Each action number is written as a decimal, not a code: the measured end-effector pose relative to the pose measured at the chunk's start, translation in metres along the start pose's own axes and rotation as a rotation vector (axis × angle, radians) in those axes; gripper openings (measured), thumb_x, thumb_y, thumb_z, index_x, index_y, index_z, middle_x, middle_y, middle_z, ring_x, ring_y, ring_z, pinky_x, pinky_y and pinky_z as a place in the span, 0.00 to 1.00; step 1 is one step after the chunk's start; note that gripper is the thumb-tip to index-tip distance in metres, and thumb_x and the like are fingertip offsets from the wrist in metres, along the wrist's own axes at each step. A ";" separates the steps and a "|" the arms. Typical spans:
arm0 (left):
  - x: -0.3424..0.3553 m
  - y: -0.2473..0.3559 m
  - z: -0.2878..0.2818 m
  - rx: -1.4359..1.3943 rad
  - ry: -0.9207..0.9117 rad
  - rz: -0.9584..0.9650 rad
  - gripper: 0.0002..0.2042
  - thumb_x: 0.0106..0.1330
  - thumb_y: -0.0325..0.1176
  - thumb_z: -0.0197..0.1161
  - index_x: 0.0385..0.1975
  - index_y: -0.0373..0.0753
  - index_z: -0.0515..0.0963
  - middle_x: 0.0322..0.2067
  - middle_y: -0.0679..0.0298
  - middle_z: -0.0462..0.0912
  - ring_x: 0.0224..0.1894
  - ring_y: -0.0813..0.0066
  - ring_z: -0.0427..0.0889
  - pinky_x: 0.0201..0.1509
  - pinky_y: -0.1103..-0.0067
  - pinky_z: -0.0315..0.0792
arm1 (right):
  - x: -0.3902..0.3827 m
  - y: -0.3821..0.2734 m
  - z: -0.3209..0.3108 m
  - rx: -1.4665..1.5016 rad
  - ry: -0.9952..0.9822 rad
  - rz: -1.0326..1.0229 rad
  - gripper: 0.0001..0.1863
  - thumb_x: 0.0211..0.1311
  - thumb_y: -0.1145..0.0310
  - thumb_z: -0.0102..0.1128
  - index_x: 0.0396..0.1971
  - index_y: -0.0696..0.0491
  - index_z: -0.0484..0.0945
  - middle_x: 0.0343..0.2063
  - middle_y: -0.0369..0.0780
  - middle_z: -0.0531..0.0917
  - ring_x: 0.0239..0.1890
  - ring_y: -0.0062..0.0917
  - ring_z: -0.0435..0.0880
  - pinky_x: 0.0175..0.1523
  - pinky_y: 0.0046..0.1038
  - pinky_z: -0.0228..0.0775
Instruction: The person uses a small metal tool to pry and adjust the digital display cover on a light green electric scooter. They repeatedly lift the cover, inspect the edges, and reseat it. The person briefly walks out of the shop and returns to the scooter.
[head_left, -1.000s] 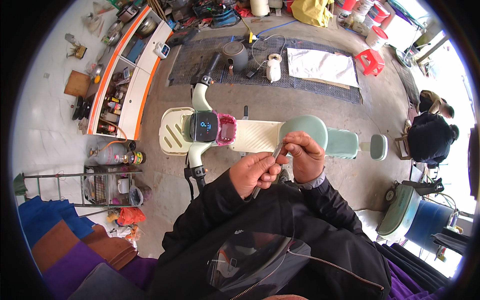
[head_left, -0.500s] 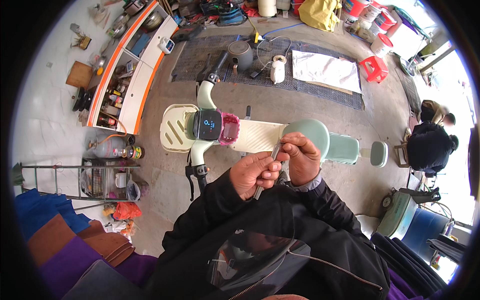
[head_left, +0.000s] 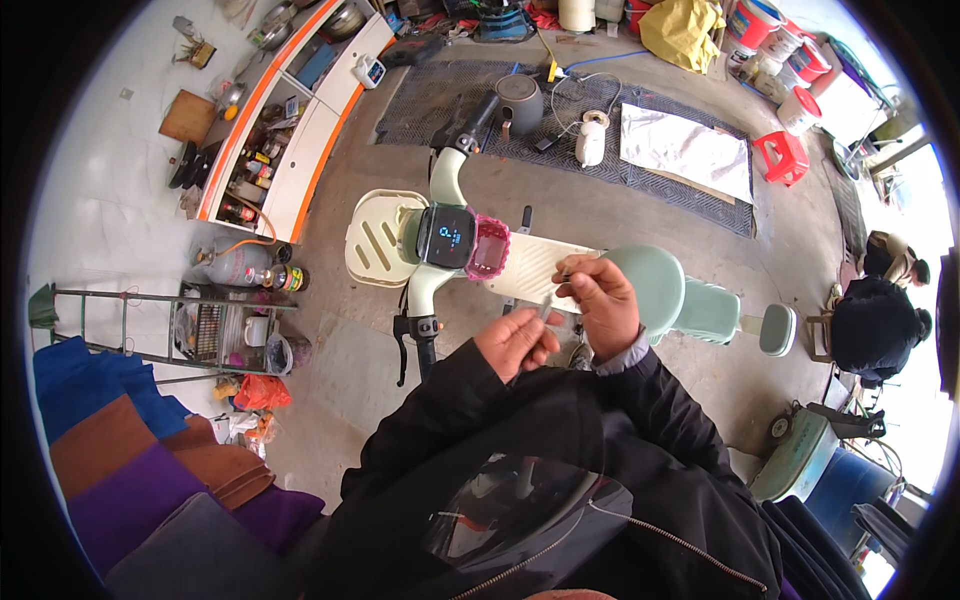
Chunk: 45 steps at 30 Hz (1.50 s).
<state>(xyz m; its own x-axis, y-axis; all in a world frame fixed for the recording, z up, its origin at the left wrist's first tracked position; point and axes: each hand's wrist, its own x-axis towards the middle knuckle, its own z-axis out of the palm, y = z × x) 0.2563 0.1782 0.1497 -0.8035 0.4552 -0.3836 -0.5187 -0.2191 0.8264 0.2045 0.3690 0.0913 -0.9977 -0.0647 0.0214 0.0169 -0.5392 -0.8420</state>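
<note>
My left hand (head_left: 518,342) is closed round a slim grey metal stick-like tool (head_left: 546,304), its upper end poking out between thumb and fingers. To the right, my right hand (head_left: 606,306) pinches a small dark piece, too small to name, at thumb and fingertips. A narrow gap separates that piece from the tool's end. Both hands are above the cream footboard (head_left: 540,268) and green seat (head_left: 645,290) of an electric scooter. Its lit display (head_left: 446,237) and pink basket (head_left: 489,248) lie ahead to the left.
Beyond the scooter, a dark mat (head_left: 420,105) holds a grey pot-like appliance (head_left: 519,104), a white kettle-like appliance (head_left: 591,140) and a silvery sheet (head_left: 685,150). A red stool (head_left: 782,158) stands far right, near a seated person in black (head_left: 878,328). Cabinet (head_left: 300,130) at left.
My hands have drawn apart; the right fingertips have come away from the tool's end with a small dark piece. The whole view has shifted, moving the scene rightward.
</note>
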 end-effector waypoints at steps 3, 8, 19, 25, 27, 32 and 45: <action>-0.003 -0.005 -0.021 0.168 0.176 0.044 0.18 0.88 0.41 0.47 0.62 0.34 0.75 0.56 0.54 0.85 0.51 0.71 0.86 0.56 0.76 0.80 | 0.008 0.009 -0.022 -1.162 -0.216 -0.133 0.05 0.67 0.74 0.69 0.37 0.59 0.82 0.41 0.46 0.89 0.40 0.25 0.89 0.44 0.30 0.81; 0.007 -0.013 -0.033 -0.139 0.308 0.401 0.12 0.87 0.40 0.51 0.56 0.40 0.75 0.62 0.53 0.83 0.65 0.58 0.83 0.68 0.67 0.77 | -0.013 0.017 -0.011 -0.728 -0.395 0.273 0.08 0.70 0.70 0.69 0.40 0.59 0.84 0.26 0.39 0.87 0.27 0.20 0.87 0.36 0.27 0.78; 0.021 -0.014 -0.039 -0.528 0.410 0.495 0.13 0.83 0.45 0.59 0.56 0.46 0.75 0.67 0.55 0.79 0.68 0.53 0.80 0.69 0.63 0.77 | -0.016 0.002 0.017 -0.357 -0.403 0.427 0.15 0.76 0.73 0.66 0.57 0.63 0.82 0.36 0.36 0.88 0.31 0.16 0.83 0.38 0.21 0.78; 0.023 -0.005 -0.038 -0.565 0.398 0.494 0.14 0.82 0.45 0.60 0.57 0.45 0.75 0.66 0.54 0.79 0.67 0.52 0.80 0.68 0.60 0.79 | -0.013 -0.002 0.027 -0.325 -0.459 0.352 0.14 0.76 0.78 0.64 0.57 0.64 0.82 0.39 0.38 0.87 0.34 0.18 0.84 0.42 0.22 0.79; 0.022 -0.001 -0.040 -0.567 0.397 0.480 0.14 0.82 0.45 0.60 0.57 0.45 0.74 0.65 0.54 0.80 0.66 0.51 0.81 0.67 0.59 0.80 | -0.012 -0.004 0.029 -0.344 -0.471 0.326 0.14 0.76 0.79 0.63 0.57 0.64 0.82 0.40 0.38 0.86 0.35 0.19 0.85 0.42 0.23 0.79; 0.022 0.006 -0.042 -0.525 0.404 0.452 0.14 0.82 0.44 0.59 0.57 0.44 0.74 0.64 0.54 0.80 0.65 0.50 0.82 0.66 0.58 0.81 | -0.009 -0.007 0.035 -0.361 -0.474 0.279 0.14 0.75 0.80 0.63 0.57 0.64 0.82 0.39 0.37 0.85 0.34 0.19 0.84 0.41 0.23 0.78; 0.041 -0.025 -0.070 -0.521 0.368 0.417 0.13 0.82 0.43 0.59 0.57 0.44 0.75 0.62 0.58 0.82 0.70 0.53 0.77 0.71 0.60 0.77 | 0.009 0.032 0.042 -0.225 -0.404 0.535 0.14 0.77 0.75 0.63 0.57 0.63 0.79 0.37 0.38 0.87 0.35 0.17 0.85 0.43 0.22 0.80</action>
<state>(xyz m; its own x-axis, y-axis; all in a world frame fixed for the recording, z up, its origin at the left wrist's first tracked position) 0.2154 0.1418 0.0839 -0.9614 -0.0520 -0.2703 -0.1480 -0.7304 0.6668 0.1989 0.3161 0.0867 -0.7529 -0.6023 -0.2654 0.4410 -0.1622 -0.8828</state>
